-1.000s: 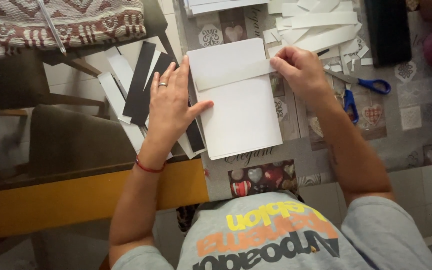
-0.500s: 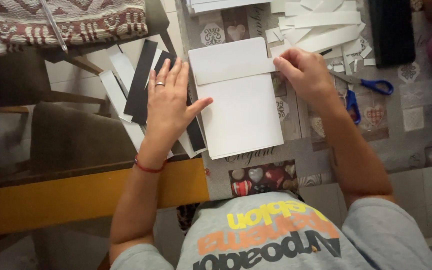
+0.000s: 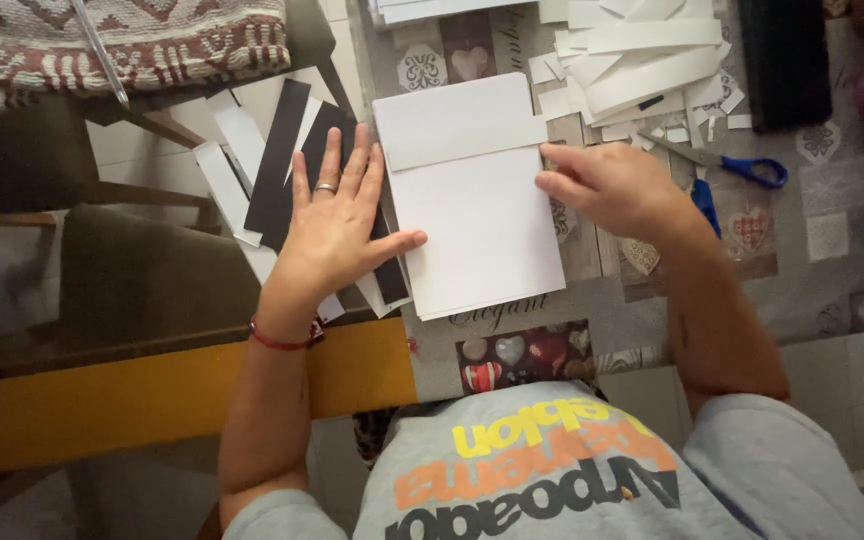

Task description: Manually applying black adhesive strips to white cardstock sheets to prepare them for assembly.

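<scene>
A stack of white paper sheets [image 3: 472, 215] lies on the patterned tablecloth, with a white paper strip [image 3: 457, 143] laid across its upper part. My left hand [image 3: 337, 215] rests flat with spread fingers on black and white paper strips [image 3: 287, 150] beside the stack's left edge, its thumb touching the white sheet. A ring and a red wrist cord show on that hand and arm. My right hand [image 3: 612, 185] presses its fingertips on the right end of the strip at the stack's right edge.
Blue-handled scissors [image 3: 742, 168] lie right of my right hand. Cut white strips [image 3: 642, 60] pile at the top. A black rectangular object [image 3: 784, 62] sits at the top right. A woven cloth [image 3: 132, 40] and a wooden chair [image 3: 112, 290] are at the left.
My right hand has slid down along the stack's right edge, from the top right corner to the end of the strip. My left hand stays in place.
</scene>
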